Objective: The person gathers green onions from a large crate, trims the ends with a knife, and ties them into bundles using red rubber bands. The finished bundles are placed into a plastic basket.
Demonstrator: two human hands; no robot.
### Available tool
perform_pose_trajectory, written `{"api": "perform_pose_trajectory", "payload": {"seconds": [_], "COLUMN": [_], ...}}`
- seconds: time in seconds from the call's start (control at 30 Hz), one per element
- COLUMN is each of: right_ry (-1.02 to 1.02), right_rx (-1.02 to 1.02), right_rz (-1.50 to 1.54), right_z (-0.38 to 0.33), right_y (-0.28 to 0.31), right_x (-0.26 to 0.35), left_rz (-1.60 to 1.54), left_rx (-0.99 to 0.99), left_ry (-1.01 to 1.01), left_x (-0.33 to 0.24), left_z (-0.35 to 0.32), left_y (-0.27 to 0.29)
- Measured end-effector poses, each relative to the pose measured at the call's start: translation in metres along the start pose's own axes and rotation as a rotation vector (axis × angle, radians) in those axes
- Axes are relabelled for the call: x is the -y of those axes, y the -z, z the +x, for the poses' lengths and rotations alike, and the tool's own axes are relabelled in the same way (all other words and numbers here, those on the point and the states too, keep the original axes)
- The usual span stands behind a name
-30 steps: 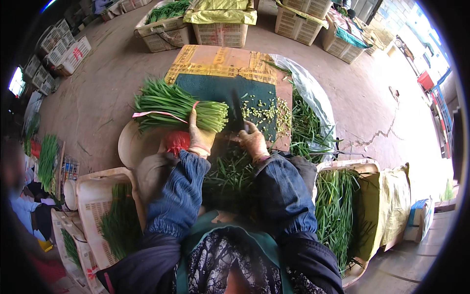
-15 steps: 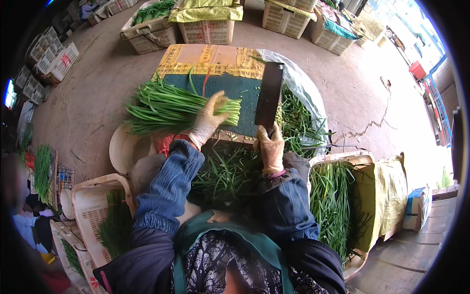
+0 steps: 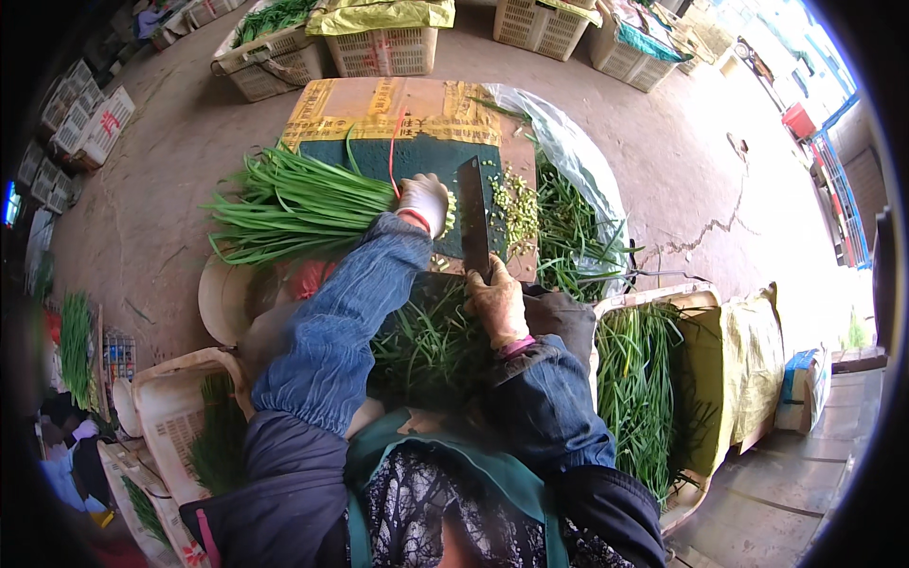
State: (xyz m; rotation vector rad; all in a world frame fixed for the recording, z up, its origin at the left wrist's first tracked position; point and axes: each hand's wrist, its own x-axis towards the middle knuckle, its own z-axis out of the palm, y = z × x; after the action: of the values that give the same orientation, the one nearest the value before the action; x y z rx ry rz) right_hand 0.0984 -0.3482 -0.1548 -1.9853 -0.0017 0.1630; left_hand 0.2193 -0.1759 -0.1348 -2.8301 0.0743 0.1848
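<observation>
A bunch of garlic chives [image 3: 303, 201] lies across the dark green mat [image 3: 445, 163] on the work board, leaf tips to the left. My gloved left hand [image 3: 423, 202] is closed over its right end, where pale stem ends show past the fingers. A red tie [image 3: 394, 156] runs up beside this hand. My right hand [image 3: 498, 305], in a stained glove, grips the handle of a cleaver [image 3: 475, 218]. The blade stands just right of the stem ends, pointing away from me. Short cut stem bits [image 3: 516, 213] are scattered to its right.
Loose trimmings [image 3: 568, 222] lie beside the board on clear plastic sheeting [image 3: 578, 142]. A crate of chives [image 3: 634, 379] stands at my right, another crate [image 3: 180, 417] at my left. More crates [image 3: 383, 52] line the far side. A round tub [image 3: 222, 301] sits left of the board.
My left hand has gone from open above the chives to closed at their stem end. The cleaver has shifted left toward the stems, uncovering the cut bits. The view has shifted slightly.
</observation>
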Motion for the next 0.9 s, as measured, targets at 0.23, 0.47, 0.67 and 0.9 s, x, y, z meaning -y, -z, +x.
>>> {"api": "perform_pose_trajectory", "payload": {"seconds": [0.23, 0.47, 0.67, 0.9], "right_ry": [-0.058, 0.112, -0.109, 0.162], "right_rx": [0.041, -0.021, 0.183, 0.33], "right_rz": [-0.019, -0.27, -0.134, -0.448], "right_z": [0.003, 0.027, 0.091, 0.085], "right_y": [-0.007, -0.027, -0.041, -0.036], "right_x": [-0.005, -0.008, -0.02, -0.017], "left_rz": [-0.116, 0.053, -0.047, -0.101], "left_rx": [0.053, -0.176, -0.132, -0.127], "left_ry": [-0.016, -0.086, -0.102, -0.115], "left_x": [0.003, 0.001, 0.005, 0.007], "left_z": [0.006, 0.01, 0.003, 0.001], "left_y": [0.002, -0.041, -0.029, -0.025]}}
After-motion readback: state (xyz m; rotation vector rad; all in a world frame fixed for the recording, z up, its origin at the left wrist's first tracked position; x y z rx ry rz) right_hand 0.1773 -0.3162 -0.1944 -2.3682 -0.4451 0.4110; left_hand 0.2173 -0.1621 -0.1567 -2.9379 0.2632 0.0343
